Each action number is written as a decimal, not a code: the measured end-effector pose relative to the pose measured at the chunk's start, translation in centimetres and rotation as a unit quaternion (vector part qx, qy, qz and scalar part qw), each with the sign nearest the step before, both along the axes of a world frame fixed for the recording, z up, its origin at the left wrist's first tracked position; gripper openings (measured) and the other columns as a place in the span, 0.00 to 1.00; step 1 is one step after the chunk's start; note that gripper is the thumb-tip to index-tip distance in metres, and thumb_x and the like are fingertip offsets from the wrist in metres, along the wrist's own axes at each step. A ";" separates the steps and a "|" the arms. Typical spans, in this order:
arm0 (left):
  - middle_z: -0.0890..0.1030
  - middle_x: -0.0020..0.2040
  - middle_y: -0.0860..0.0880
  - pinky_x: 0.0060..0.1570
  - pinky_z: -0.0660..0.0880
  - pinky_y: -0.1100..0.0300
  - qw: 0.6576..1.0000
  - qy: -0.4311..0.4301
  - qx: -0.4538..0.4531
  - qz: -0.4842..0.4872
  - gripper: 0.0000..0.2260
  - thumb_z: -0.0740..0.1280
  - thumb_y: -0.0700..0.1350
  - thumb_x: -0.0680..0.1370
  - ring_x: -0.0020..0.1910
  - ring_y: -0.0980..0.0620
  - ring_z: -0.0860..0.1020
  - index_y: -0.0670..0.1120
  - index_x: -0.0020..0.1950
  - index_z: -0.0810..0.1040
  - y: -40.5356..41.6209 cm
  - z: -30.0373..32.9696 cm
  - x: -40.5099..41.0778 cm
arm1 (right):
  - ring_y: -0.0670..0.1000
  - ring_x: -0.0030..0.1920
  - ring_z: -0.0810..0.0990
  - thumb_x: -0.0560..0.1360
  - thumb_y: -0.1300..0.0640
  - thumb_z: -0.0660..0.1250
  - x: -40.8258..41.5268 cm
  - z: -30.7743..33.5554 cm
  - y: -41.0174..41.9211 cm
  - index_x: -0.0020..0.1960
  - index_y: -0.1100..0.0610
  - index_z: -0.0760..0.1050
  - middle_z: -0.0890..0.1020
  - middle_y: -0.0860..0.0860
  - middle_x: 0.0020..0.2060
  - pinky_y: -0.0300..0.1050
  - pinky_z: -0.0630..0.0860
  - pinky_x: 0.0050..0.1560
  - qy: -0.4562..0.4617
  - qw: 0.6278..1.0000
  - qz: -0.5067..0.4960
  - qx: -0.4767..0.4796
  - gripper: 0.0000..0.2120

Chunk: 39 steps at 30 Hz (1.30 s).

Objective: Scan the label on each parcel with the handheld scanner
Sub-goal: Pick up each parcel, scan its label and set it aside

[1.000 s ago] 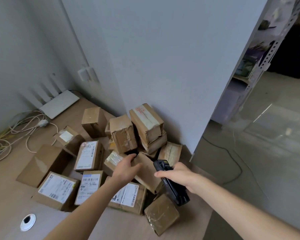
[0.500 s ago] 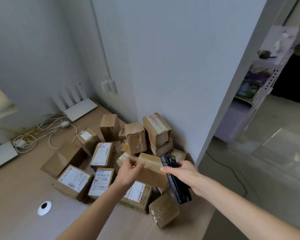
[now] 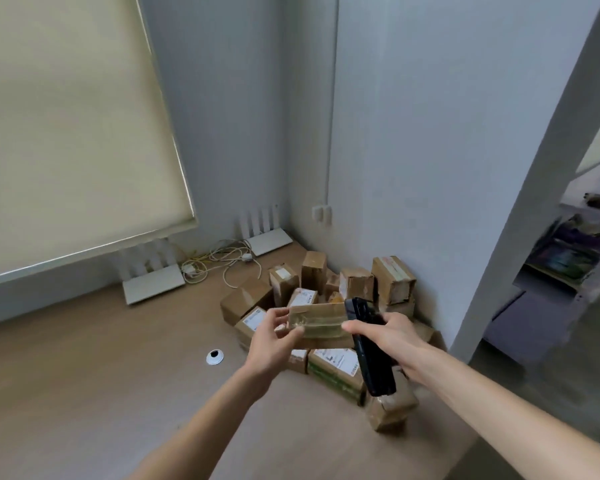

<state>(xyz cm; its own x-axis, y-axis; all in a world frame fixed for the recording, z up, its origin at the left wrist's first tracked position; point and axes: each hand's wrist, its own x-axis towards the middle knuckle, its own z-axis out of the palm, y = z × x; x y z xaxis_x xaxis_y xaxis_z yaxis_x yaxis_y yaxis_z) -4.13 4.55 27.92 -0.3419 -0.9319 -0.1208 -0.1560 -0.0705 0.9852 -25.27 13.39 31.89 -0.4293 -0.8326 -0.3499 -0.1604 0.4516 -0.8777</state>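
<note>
Pale walls meet in a corner above a wooden counter (image 3: 84,375), with a drawn roller blind (image 3: 66,133) at left. Against that corner lies a heap of cardboard parcels (image 3: 392,282), several showing white labels, others turned so none is visible. Two white routers (image 3: 153,284) and tangled cables (image 3: 222,261) sit further left. Above the heap, the left hand (image 3: 271,344) pinches one end of a tape-wrapped parcel (image 3: 321,322), thumb on top, fingers beneath. The right hand (image 3: 388,336) is wrapped around the black handheld scanner (image 3: 371,348), its forefinger touching the parcel's other end. The face turned up looks like glossy tape with no label I can make out. The likely trouble: a failed read from glare, or the lightly pinched parcel slipping onto the heap.
</note>
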 end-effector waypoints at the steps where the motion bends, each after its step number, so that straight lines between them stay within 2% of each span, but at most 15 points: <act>1: 0.80 0.59 0.52 0.47 0.81 0.61 1.000 0.011 -0.003 0.019 0.13 0.72 0.45 0.78 0.56 0.55 0.81 0.52 0.61 0.76 0.7 0.8 1.6 | 0.52 0.47 0.85 0.65 0.42 0.83 1.5 0.9 0.4 0.50 0.49 0.82 0.86 0.50 0.45 0.45 0.78 0.41 0.004 1.000 0.014 -0.012 0.19; 4: 0.82 0.57 0.49 0.48 0.79 0.57 0.995 0.026 -0.012 0.091 0.07 0.69 0.51 0.79 0.55 0.51 0.81 0.52 0.56 0.76 2.3 3.1 6.1 | 0.50 0.48 0.85 0.66 0.43 0.83 5.2 3.4 1.3 0.55 0.48 0.80 0.86 0.49 0.48 0.43 0.77 0.41 0.014 0.997 0.060 -0.051 0.22; 7: 0.84 0.51 0.46 0.41 0.79 0.52 0.985 0.039 -0.029 0.165 0.10 0.68 0.55 0.79 0.48 0.48 0.82 0.49 0.52 0.76 3.8 5.6 9.7 | 0.50 0.51 0.83 0.69 0.42 0.81 8.6 5.5 1.7 0.62 0.50 0.78 0.84 0.49 0.51 0.42 0.77 0.43 0.019 0.993 0.099 -0.068 0.26; 9: 0.84 0.50 0.45 0.48 0.82 0.46 0.976 0.049 -0.033 0.208 0.12 0.70 0.55 0.79 0.49 0.47 0.83 0.47 0.50 0.76 4.6 7.1 11.7 | 0.51 0.52 0.83 0.69 0.43 0.81 10.8 6.6 1.8 0.62 0.50 0.76 0.83 0.49 0.52 0.43 0.78 0.45 0.019 0.989 0.122 -0.075 0.27; 12: 0.84 0.52 0.47 0.48 0.81 0.51 0.968 0.063 -0.035 0.241 0.10 0.71 0.51 0.78 0.52 0.50 0.82 0.47 0.54 0.78 5.4 8.7 14.2 | 0.49 0.50 0.83 0.68 0.44 0.82 13.3 7.9 1.7 0.58 0.48 0.75 0.83 0.48 0.50 0.41 0.77 0.42 0.028 0.983 0.161 -0.085 0.24; 14: 0.84 0.55 0.50 0.49 0.80 0.57 0.967 0.075 -0.037 0.239 0.11 0.70 0.48 0.79 0.54 0.54 0.82 0.48 0.60 0.79 6.0 9.6 15.7 | 0.50 0.51 0.84 0.68 0.44 0.82 14.3 8.5 1.5 0.58 0.50 0.78 0.85 0.49 0.51 0.43 0.80 0.45 0.041 0.978 0.184 -0.087 0.24; 16: 0.84 0.55 0.53 0.49 0.78 0.61 0.968 0.088 -0.046 0.230 0.10 0.70 0.47 0.80 0.52 0.60 0.82 0.51 0.61 0.81 6.8 10.6 17.0 | 0.50 0.51 0.86 0.68 0.46 0.83 15.1 9.1 1.4 0.61 0.51 0.80 0.86 0.50 0.51 0.43 0.81 0.48 0.047 0.973 0.205 -0.095 0.26; 18: 0.85 0.54 0.52 0.52 0.77 0.58 0.967 0.098 -0.037 0.234 0.10 0.70 0.48 0.79 0.53 0.58 0.82 0.53 0.60 0.81 7.6 11.4 18.1 | 0.49 0.51 0.86 0.67 0.48 0.83 15.7 9.6 1.2 0.62 0.52 0.81 0.87 0.50 0.51 0.41 0.81 0.48 0.040 0.968 0.227 -0.104 0.26; 20: 0.86 0.49 0.50 0.56 0.78 0.52 0.965 0.104 -0.018 0.239 0.10 0.70 0.48 0.79 0.54 0.51 0.82 0.56 0.60 0.80 8.3 11.9 19.0 | 0.49 0.52 0.86 0.67 0.48 0.84 16.4 10.0 1.1 0.62 0.52 0.81 0.86 0.50 0.52 0.43 0.81 0.52 0.037 0.961 0.254 -0.104 0.27; 21: 0.87 0.46 0.51 0.56 0.79 0.49 0.965 0.103 -0.013 0.239 0.10 0.70 0.47 0.79 0.53 0.50 0.83 0.57 0.60 0.79 8.6 12.1 19.4 | 0.48 0.52 0.85 0.66 0.48 0.84 16.7 10.1 1.1 0.62 0.52 0.80 0.86 0.49 0.52 0.40 0.81 0.52 0.047 0.956 0.271 -0.101 0.28; 23: 0.87 0.44 0.52 0.54 0.82 0.51 0.964 0.098 -0.020 0.246 0.11 0.70 0.47 0.79 0.50 0.51 0.84 0.57 0.61 0.79 9.1 12.4 20.4 | 0.44 0.51 0.84 0.64 0.45 0.85 17.3 10.2 1.0 0.60 0.49 0.80 0.86 0.47 0.52 0.33 0.78 0.47 0.072 0.947 0.300 -0.089 0.28; 25: 0.87 0.45 0.50 0.48 0.83 0.56 0.962 0.090 -0.039 0.256 0.12 0.71 0.46 0.78 0.47 0.54 0.85 0.56 0.61 0.80 9.8 12.6 21.5 | 0.42 0.51 0.84 0.62 0.43 0.85 17.8 10.2 0.9 0.58 0.46 0.80 0.86 0.44 0.51 0.34 0.78 0.48 0.096 0.937 0.325 -0.081 0.28; 30: 0.87 0.50 0.50 0.59 0.79 0.49 0.953 0.036 -0.080 0.289 0.11 0.71 0.45 0.78 0.54 0.51 0.83 0.58 0.58 0.82 11.5 13.5 25.2 | 0.40 0.47 0.83 0.56 0.39 0.82 19.8 11.3 0.3 0.53 0.45 0.82 0.86 0.41 0.44 0.40 0.82 0.49 0.261 0.884 0.375 -0.103 0.27; 34: 0.84 0.56 0.46 0.61 0.78 0.48 0.936 -0.007 -0.102 0.338 0.11 0.72 0.47 0.78 0.57 0.49 0.81 0.61 0.57 0.82 13.3 14.3 28.7 | 0.47 0.47 0.84 0.56 0.38 0.80 22.6 12.8 0.0 0.52 0.47 0.81 0.85 0.44 0.44 0.47 0.83 0.49 0.371 0.819 0.428 -0.088 0.27; 39: 0.83 0.57 0.45 0.62 0.77 0.48 0.906 -0.034 -0.128 0.402 0.11 0.72 0.45 0.77 0.60 0.47 0.79 0.62 0.54 0.82 15.4 15.2 32.3 | 0.51 0.47 0.82 0.55 0.41 0.80 26.5 13.8 0.3 0.48 0.45 0.79 0.83 0.45 0.43 0.42 0.76 0.41 0.449 0.772 0.441 -0.088 0.24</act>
<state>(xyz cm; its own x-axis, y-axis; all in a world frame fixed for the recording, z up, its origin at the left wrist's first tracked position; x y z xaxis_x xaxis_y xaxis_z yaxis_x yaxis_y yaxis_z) 28.19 19.92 43.13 0.4598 -0.8771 0.1390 -0.2160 0.0414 0.9755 1.19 13.68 45.73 0.3280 -0.9405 -0.0883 -0.9170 -0.2946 -0.2690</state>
